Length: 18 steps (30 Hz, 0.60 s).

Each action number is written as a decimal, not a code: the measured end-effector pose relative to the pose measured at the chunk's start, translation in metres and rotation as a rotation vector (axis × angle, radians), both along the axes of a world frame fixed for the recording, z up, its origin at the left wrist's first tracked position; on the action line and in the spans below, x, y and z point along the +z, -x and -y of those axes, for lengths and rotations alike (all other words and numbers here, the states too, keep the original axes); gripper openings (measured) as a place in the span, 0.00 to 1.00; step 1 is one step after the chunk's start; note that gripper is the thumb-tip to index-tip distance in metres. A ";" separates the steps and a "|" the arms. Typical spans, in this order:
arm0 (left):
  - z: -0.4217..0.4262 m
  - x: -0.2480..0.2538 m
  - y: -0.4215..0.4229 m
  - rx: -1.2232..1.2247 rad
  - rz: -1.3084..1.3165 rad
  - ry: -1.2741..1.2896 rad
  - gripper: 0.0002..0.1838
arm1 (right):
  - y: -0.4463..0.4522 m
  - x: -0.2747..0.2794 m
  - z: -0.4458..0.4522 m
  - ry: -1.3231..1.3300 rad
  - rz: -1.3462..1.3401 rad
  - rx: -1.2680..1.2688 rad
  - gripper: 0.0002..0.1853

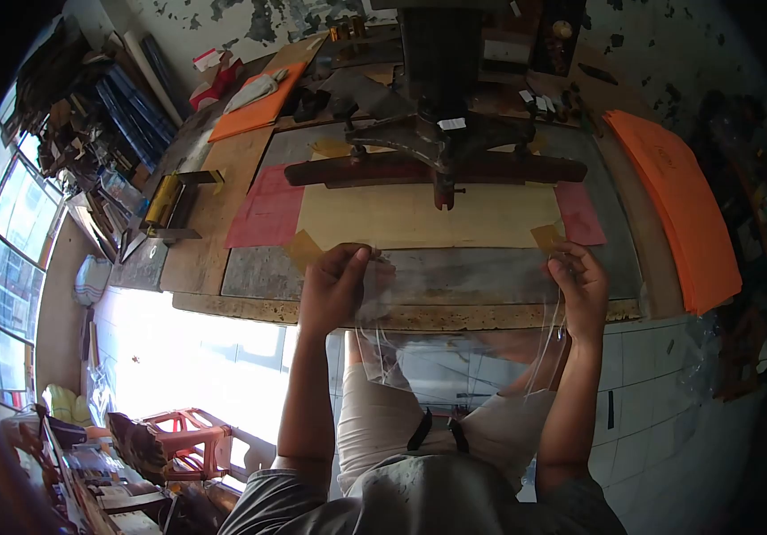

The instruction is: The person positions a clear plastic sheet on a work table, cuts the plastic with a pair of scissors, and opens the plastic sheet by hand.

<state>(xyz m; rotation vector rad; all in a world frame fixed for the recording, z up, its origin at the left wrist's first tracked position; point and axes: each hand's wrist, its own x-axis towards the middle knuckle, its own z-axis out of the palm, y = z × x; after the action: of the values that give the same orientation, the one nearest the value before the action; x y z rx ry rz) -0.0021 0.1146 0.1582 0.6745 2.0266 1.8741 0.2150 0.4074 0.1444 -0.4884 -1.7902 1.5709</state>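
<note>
Between my two hands a clear plastic sheet (463, 290) hangs over the near edge of the workbench, down across my lap. My left hand (334, 285) pinches its left upper corner, and my right hand (584, 290) pinches the right one. Thin pale lines run down both sides of the plastic; whether they are strings or folds I cannot make out. Just beyond my hands a cream sheet (419, 218) lies flat, with pink pieces (267, 209) at its ends and tan tape pieces (301, 250) near its front corners. Over it stands a dark metal press head (441, 160).
A stack of orange sheets (677, 214) lies along the right side. At left sits a roll of golden tape (165, 203) in a metal holder. A glove (257, 91) rests on orange material (272, 109) farther back. A pink stool (192, 441) stands on the floor at lower left.
</note>
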 end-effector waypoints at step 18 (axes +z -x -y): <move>0.001 0.000 0.001 -0.039 0.037 -0.054 0.16 | 0.000 0.001 0.002 0.077 -0.042 0.038 0.17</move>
<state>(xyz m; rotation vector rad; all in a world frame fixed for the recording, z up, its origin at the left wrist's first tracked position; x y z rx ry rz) -0.0029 0.1135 0.1584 0.6832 1.9327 1.9106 0.2151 0.4058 0.1459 -0.4571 -1.7219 1.6690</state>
